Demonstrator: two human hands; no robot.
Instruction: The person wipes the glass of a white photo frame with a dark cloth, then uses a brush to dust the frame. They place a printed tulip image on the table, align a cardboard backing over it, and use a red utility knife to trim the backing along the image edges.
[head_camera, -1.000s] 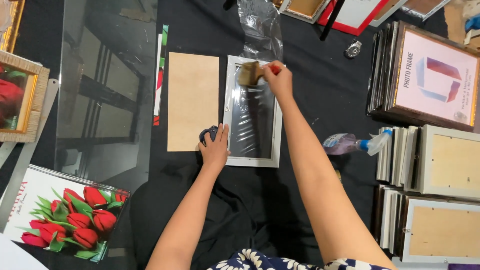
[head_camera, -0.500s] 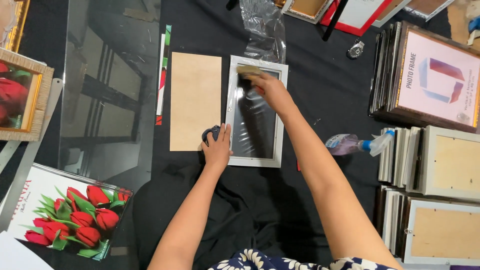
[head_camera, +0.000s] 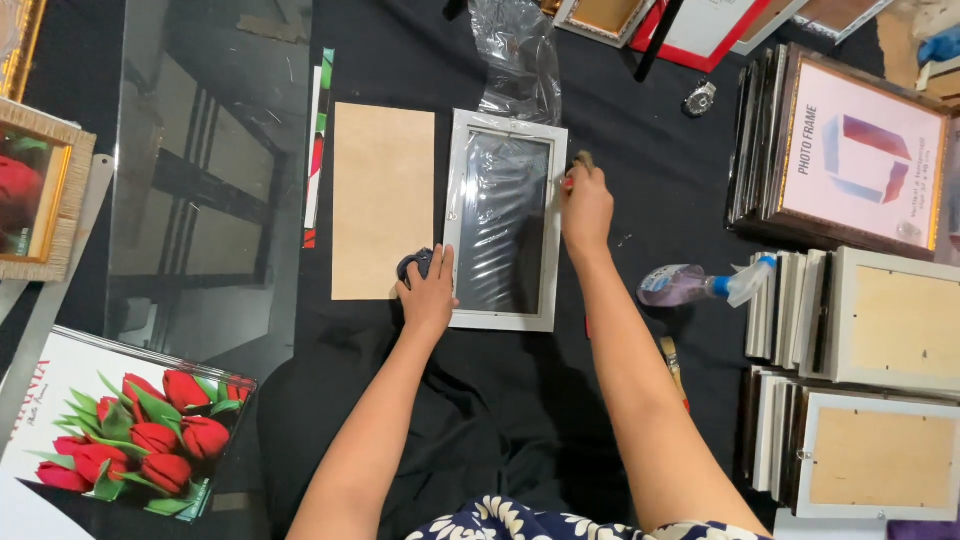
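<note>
On the black cloth (head_camera: 470, 420) covering the work surface lies a white rectangular picture frame (head_camera: 505, 222), face down, its glass pane in place and giving back streaky reflections. At its lower left corner the left hand (head_camera: 428, 292) rests with fingers spread flat, pinning the frame and a small dark wad of cloth (head_camera: 413, 266) beneath the palm. At the right rail the right hand (head_camera: 586, 205) has its fingers curled shut around a small brown-headed brush (head_camera: 582, 160) (only its tip shows above the knuckles). Just left of the frame lies a tan rectangular backing board (head_camera: 383, 215), apart from it and not yet fitted, so the cleaning seems under way while the closing-up remains. A clear spray bottle (head_camera: 700, 284) lies on its side to the right, near stacked wooden frames (head_camera: 860, 320); crumpled clear plastic wrap (head_camera: 518, 60) sits above the frame.
</note>
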